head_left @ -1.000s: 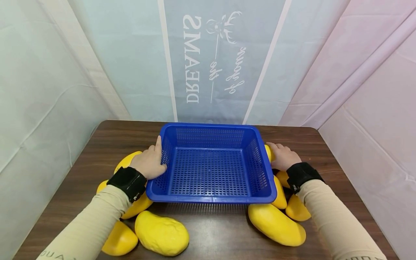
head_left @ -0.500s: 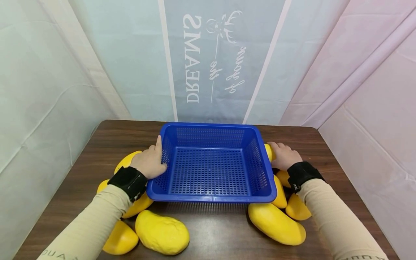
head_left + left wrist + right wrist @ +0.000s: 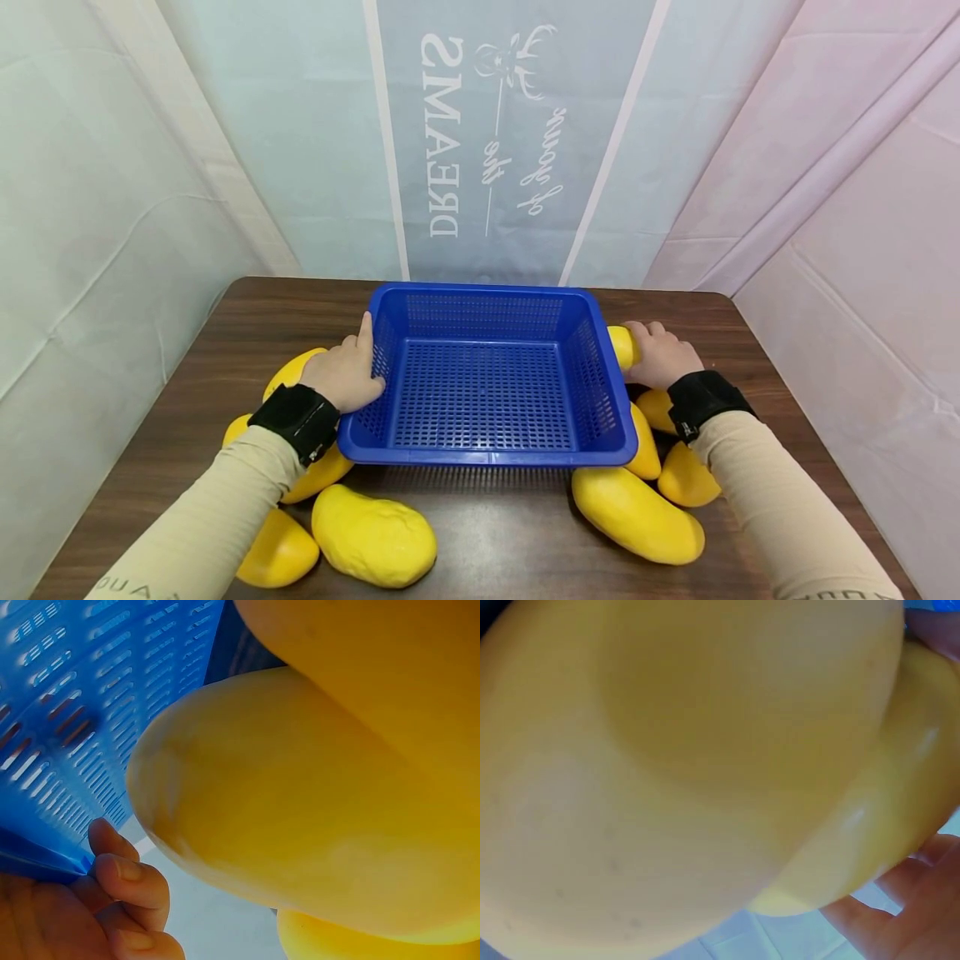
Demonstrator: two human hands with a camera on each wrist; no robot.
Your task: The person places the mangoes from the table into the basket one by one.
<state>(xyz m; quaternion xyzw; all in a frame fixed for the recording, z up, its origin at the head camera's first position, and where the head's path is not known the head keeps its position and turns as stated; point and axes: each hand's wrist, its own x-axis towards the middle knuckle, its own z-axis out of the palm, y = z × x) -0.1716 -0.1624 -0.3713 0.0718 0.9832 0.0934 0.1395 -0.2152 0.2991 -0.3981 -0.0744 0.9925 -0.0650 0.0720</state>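
A blue perforated plastic basket (image 3: 491, 458) stands on the table with its inside bare. My left hand (image 3: 341, 375) grips its left rim, thumb inside; in the left wrist view the fingers (image 3: 131, 881) curl around the rim's outer side. Just right of the basket, my right hand (image 3: 663, 356) holds a yellow mango (image 3: 622, 347) by its outer end. The right wrist view shows fingers around that mango (image 3: 870, 817), partly hidden behind a larger-looking mango (image 3: 667, 787) near the camera. A mango (image 3: 300, 795) lies close beside the basket wall below my left hand.
Several yellow mangoes lie along both sides. At the front are a dented mango (image 3: 372, 537) on the left and a long mango (image 3: 637, 517) on the right. The brown wooden table (image 3: 495, 533) ends at a printed cloth (image 3: 480, 150), with white cloth on both sides.
My right hand has shifted slightly right and away from me with the mango, and more of the mango shows beside the basket. The left hand and basket stay in place.
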